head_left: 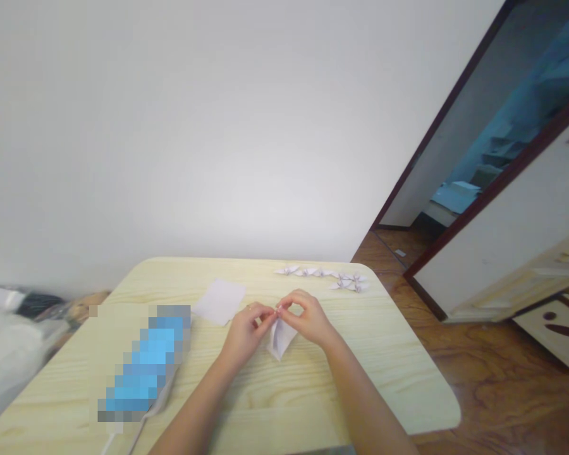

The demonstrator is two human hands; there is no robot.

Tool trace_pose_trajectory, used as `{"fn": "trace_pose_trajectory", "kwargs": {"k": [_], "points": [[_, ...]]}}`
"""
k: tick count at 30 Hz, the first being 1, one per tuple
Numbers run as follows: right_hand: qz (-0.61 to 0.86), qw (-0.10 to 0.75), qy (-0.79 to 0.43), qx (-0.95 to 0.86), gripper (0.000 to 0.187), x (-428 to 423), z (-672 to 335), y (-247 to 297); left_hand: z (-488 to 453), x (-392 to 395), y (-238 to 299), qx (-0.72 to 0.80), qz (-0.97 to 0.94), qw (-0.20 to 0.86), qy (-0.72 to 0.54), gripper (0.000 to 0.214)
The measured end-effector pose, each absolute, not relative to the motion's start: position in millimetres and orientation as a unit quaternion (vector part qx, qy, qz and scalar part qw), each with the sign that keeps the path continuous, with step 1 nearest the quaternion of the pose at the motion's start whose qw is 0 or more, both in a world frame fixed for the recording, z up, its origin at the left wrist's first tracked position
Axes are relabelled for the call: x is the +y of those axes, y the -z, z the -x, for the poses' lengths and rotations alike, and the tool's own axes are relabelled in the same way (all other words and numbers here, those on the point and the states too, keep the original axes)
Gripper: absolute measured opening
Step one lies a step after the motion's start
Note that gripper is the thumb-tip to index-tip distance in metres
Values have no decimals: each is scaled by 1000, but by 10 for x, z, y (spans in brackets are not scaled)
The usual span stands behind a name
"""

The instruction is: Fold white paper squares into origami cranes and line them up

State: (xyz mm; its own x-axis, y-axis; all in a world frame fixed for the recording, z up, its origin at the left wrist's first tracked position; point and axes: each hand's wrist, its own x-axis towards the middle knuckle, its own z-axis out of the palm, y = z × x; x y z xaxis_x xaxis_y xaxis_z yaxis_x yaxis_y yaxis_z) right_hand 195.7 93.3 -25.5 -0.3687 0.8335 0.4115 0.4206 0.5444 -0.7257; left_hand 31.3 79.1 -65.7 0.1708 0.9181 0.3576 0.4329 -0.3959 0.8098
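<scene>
A partly folded piece of white paper (281,338) hangs point-down just above the light wooden table (384,354). My left hand (246,328) pinches its top edge from the left. My right hand (308,319) pinches the same top edge from the right, fingertips of both hands almost touching. A flat stack of white paper squares (219,301) lies on the table just left of my left hand. Several finished small folded paper figures (327,276) lie in a row near the table's far right corner.
A blurred-out blue object (145,363) lies on the table's left side with a white cable (140,430) beside it. A white wall stands behind the table. Wooden floor and an open doorway (483,158) are to the right. Clutter sits at the far left.
</scene>
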Motion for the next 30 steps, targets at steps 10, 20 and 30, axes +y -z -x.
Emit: {"fn": "trace_pose_trajectory", "kwargs": {"k": [10, 20, 30], "points": [[410, 404, -294, -763, 5, 913, -1942, 223, -303, 778, 602, 464, -717, 283, -436, 20], [417, 410, -307, -751, 8, 926, -1926, 286, -310, 780, 610, 468, -729, 267, -422, 20], [446, 446, -412, -657, 10, 1049, -2038, 401, -315, 751, 601, 403, -754, 255, -451, 19]]}}
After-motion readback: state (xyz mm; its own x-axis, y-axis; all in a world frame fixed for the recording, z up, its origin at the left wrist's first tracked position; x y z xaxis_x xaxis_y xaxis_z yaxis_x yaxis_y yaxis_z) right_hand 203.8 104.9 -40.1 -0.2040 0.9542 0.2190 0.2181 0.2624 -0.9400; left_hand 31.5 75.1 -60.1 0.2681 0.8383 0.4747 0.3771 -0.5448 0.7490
